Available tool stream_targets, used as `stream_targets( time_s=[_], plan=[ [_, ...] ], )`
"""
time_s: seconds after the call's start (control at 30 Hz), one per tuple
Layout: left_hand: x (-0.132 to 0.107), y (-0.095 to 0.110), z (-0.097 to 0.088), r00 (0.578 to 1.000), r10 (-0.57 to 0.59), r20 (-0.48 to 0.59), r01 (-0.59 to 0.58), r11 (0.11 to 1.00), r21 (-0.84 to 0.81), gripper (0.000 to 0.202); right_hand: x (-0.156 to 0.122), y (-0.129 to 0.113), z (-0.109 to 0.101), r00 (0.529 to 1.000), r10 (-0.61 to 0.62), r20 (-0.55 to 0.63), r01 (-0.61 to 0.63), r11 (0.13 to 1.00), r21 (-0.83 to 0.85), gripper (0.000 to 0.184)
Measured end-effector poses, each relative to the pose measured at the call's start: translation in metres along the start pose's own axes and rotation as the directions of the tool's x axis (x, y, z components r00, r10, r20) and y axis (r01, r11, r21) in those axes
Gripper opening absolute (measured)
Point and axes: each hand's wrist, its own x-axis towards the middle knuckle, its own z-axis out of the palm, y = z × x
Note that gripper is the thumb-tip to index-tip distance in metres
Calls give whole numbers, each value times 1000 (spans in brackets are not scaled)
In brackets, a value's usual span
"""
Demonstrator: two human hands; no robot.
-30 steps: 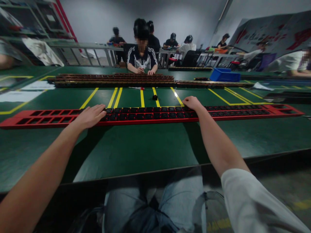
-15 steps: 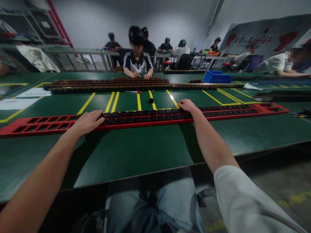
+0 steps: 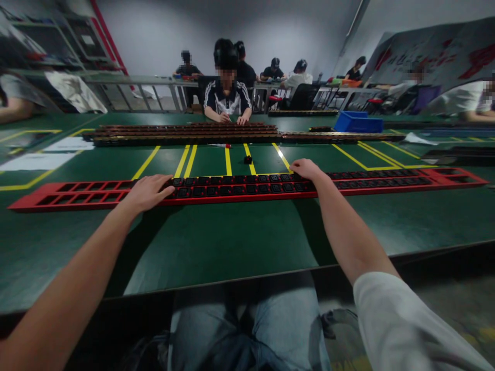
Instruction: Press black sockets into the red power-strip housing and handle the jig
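A long red frame (image 3: 216, 200) lies across the green table in front of me. Two rows of black square pieces (image 3: 251, 189) fill its middle and right part, while openings show at the left end. Flat over the frame, left of centre, rests my left hand (image 3: 149, 191), its fingers stretched out to the right. My right hand (image 3: 309, 170) reaches over the frame right of centre, with its fingers curled together at the far edge. Its fingertips are partly hidden, and I cannot make out anything small in them. A small black block (image 3: 248, 160) stands on the table beyond the frame.
Behind the frame lie a red-tipped tool (image 3: 224, 146), stacked long brown strips (image 3: 185, 135) and a blue bin (image 3: 358, 122). White papers (image 3: 42, 161) are at the left. Yellow tape lines mark the table (image 3: 228, 232). A co-worker (image 3: 228, 100) sits opposite; several other people work further back.
The whole view has shifted slightly, so things appear further right. Both hands keep about the same places on the red frame.
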Motion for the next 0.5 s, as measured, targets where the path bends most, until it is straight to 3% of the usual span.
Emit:
stream_targets(
  time_s=[0.27,0.5],
  plan=[
    [-1,6,-1,999,-1,-42,2,1000,21,68,-2,-5,-6,999,-50,20,50,998,-29,37],
    [3,7,-4,999,-52,-4,53,997,48,71,-29,-25,-16,996,-86,-2,85,994,-62,35]
  ],
)
